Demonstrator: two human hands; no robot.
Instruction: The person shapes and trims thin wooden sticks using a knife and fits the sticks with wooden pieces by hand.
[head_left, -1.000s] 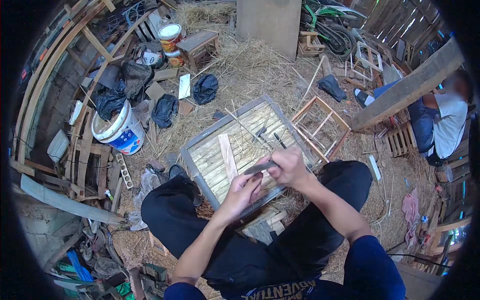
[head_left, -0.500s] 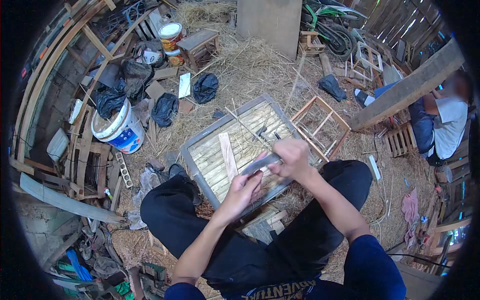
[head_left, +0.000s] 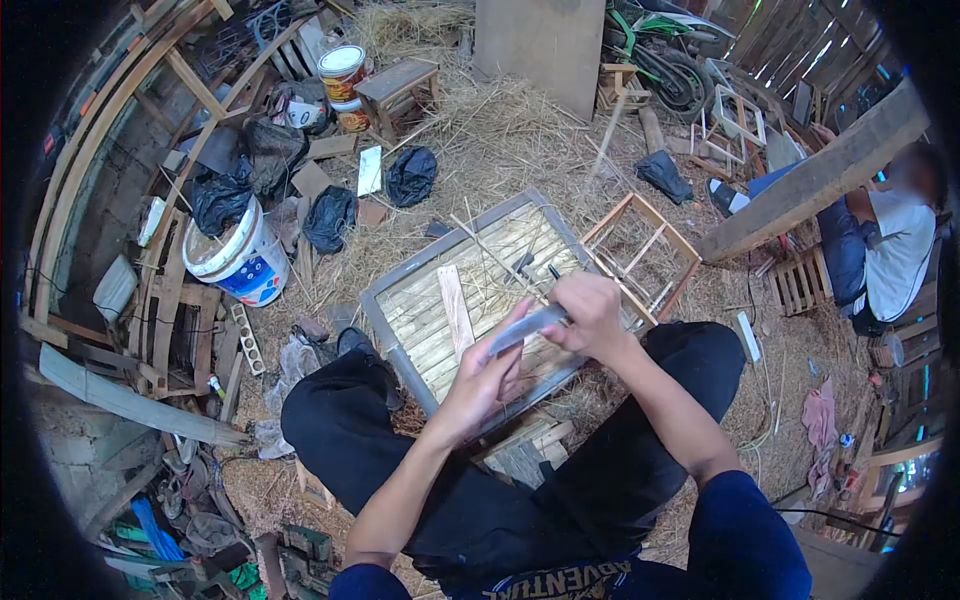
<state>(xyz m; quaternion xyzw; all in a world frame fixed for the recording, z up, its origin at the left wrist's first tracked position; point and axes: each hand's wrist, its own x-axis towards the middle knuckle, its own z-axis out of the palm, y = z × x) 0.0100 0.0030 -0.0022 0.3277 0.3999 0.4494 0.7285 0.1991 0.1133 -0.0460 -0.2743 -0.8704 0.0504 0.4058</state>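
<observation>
A knife (head_left: 525, 328) with a flat grey blade is held out above the low slatted tabletop (head_left: 415, 345). My right hand (head_left: 587, 312) is closed around its handle end. At the other end, my left hand (head_left: 482, 385) is bent about the blade, its fingers partly hidden beneath; whether a thin piece lies between them, I cannot make out. A pale wood strip (head_left: 456, 310) rests on the slats, left of the blade. Beyond my hands lie a small dark tool (head_left: 523, 263) and thin sticks (head_left: 478, 240).
To the right, a wooden frame (head_left: 640, 255) stands beside the tabletop. A slanted wooden post (head_left: 810, 175) rises near a seated person (head_left: 895, 240). A white bucket (head_left: 240, 255) is at left, with black plastic bags (head_left: 330, 218) on the straw-covered floor. A small bench (head_left: 400, 82) stands farther back.
The blade has turned slightly and its left end sits a little higher. My left fingers have shifted upward along it; my right hand has barely moved.
</observation>
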